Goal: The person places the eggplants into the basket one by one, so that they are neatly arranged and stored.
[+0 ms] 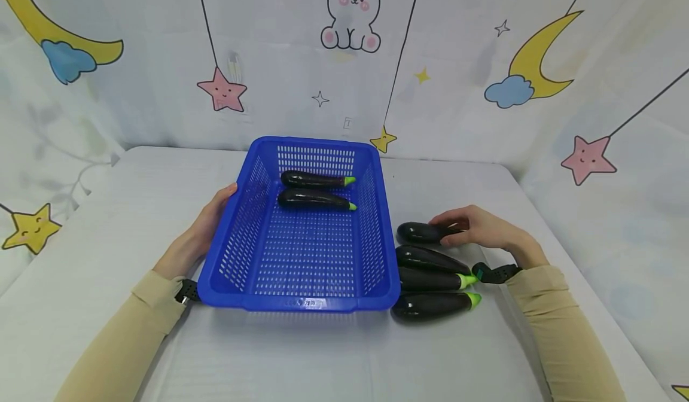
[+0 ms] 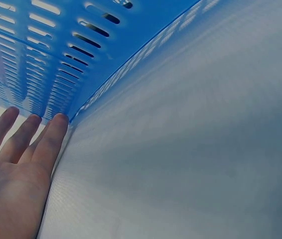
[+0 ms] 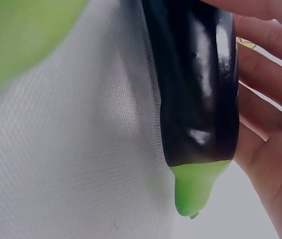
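Observation:
My left hand is beside the left wall of a blue plastic basket. Its fingers look fairly straight in the left wrist view, with the tips at the slotted basket wall. Inside the basket two dark eggplants, a far one and a nearer one, lie side by side. To the right of the basket, my right hand grips the farthest eggplant of a row on the table. The right wrist view has the fingers along one side of this eggplant, its green stem end uncovered.
Nearer to me on the right lie three more eggplants, one, another and the nearest, close against the basket's right side. A white cloth covers the table. Behind it hangs a printed curtain.

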`<state>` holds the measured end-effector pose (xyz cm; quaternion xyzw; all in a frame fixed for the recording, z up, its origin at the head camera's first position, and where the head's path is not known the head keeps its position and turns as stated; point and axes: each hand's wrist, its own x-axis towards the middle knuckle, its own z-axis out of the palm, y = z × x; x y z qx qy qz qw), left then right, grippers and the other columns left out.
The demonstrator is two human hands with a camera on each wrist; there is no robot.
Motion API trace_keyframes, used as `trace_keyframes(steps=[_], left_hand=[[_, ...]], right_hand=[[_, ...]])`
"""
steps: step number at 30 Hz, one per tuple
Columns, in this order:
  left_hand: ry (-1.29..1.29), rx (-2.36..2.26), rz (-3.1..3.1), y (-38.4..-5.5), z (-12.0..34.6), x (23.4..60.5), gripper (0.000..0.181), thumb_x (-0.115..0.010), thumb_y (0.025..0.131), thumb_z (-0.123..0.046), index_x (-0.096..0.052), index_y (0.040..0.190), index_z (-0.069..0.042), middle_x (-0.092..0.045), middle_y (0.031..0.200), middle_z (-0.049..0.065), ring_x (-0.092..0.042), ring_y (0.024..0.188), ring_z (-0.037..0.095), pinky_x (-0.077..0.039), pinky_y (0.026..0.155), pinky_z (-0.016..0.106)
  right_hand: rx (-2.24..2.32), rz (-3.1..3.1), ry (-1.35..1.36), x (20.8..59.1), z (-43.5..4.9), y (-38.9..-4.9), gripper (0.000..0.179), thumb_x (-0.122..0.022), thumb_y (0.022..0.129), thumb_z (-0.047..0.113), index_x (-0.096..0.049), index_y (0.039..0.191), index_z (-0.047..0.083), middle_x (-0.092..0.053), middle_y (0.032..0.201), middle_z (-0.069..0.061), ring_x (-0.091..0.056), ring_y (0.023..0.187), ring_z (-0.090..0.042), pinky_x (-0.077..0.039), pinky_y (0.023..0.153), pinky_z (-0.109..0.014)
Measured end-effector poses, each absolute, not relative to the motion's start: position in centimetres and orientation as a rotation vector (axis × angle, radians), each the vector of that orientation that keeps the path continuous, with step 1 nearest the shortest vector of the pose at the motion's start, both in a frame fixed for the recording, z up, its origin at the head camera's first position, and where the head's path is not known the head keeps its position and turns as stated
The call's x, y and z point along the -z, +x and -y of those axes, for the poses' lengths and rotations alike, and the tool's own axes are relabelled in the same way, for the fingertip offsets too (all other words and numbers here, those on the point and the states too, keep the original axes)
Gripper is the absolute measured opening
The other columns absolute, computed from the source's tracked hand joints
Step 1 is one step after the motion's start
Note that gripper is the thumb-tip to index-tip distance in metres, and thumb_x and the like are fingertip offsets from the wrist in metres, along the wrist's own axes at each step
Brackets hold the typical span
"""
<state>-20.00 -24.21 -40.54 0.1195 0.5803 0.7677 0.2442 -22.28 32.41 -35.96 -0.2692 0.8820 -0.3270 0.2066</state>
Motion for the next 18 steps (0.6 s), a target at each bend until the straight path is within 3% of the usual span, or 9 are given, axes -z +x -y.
trace_keyframes(steps=[18], left_hand=[[0.345,-2.107,-1.522,-19.96,24.25,40.48,0.058,-0.031,0.103,-0.058,-0.031,0.146,-0.019,-0.064,0.116,0.002,-0.066,0.096,0.013,-0.056,0.077,0.028]], right_hand=[[0.963,-2.509,-0.767,35.48,-31.80,-22.00,0.042,-0.075,0.092,0.023,-0.064,0.131,0.010,-0.067,0.127,-0.009,-0.065,0.106,-0.023,-0.053,0.085,-0.025]])
